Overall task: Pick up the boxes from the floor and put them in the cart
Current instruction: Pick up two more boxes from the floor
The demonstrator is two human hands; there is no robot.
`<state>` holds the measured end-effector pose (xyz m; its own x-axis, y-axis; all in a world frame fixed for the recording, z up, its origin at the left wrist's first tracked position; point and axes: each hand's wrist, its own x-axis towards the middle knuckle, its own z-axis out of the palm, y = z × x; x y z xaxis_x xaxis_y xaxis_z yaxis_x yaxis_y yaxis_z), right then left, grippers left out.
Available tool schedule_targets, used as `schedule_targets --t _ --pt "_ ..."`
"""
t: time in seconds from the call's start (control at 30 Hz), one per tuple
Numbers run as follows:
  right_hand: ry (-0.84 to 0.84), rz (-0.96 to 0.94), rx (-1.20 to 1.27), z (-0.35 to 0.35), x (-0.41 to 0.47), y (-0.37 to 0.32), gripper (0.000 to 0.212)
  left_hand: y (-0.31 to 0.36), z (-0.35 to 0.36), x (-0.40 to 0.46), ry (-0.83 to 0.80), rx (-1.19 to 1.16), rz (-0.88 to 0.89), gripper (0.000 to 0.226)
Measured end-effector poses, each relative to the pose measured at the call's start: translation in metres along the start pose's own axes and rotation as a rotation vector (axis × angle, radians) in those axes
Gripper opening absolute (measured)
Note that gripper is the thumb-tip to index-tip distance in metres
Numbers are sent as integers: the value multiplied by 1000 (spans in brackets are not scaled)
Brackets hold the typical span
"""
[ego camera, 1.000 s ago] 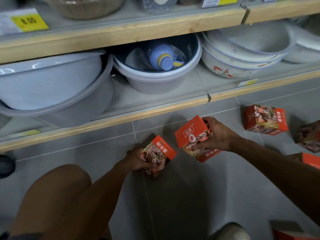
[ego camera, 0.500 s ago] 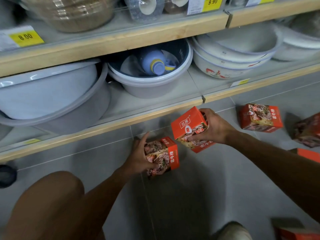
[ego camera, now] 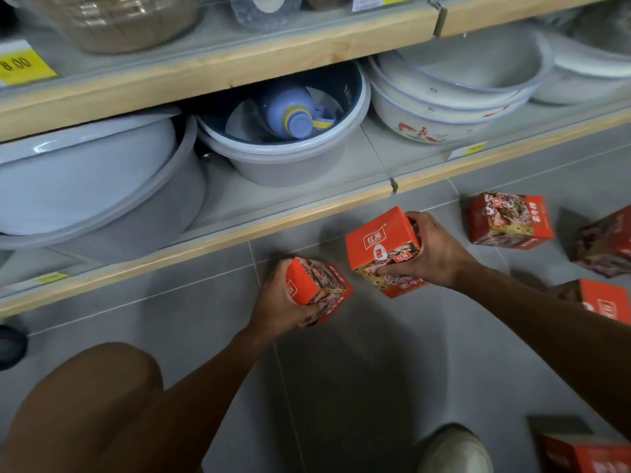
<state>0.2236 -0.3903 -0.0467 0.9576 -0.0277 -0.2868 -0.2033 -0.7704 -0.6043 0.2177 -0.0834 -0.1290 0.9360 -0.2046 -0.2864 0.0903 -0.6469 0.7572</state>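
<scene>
Both arms reach forward and down over the grey tiled floor, elbows bent, from a crouch. The left hand has its grip clamped on a small orange box, thumb along the near lower edge and fingers wrapped behind the far side; the box is tilted, one corner pointing up. Just to its right and slightly beyond, the right hand grasps a second orange box from the right side, thumb stretched across the printed front face, fingers curled over the far top edge; this box is tilted too. The two held boxes sit close together but apart. Beyond and to the right of the right grip, a third box lies on the floor; further right lie two more, and another sits near the lower right corner. Ahead of both grips runs the low wooden-edged shelf holding pale basins.
</scene>
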Motion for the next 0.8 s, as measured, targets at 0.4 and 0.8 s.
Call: schedule_targets --t 0.4,0.8 --pt "101 32 283 -18 -78 -32 109 85 -31 -51 159 81 -36 100" --pt "141 97 351 -227 -205 -229 102 314 -223 -162 129 55 -59 97"
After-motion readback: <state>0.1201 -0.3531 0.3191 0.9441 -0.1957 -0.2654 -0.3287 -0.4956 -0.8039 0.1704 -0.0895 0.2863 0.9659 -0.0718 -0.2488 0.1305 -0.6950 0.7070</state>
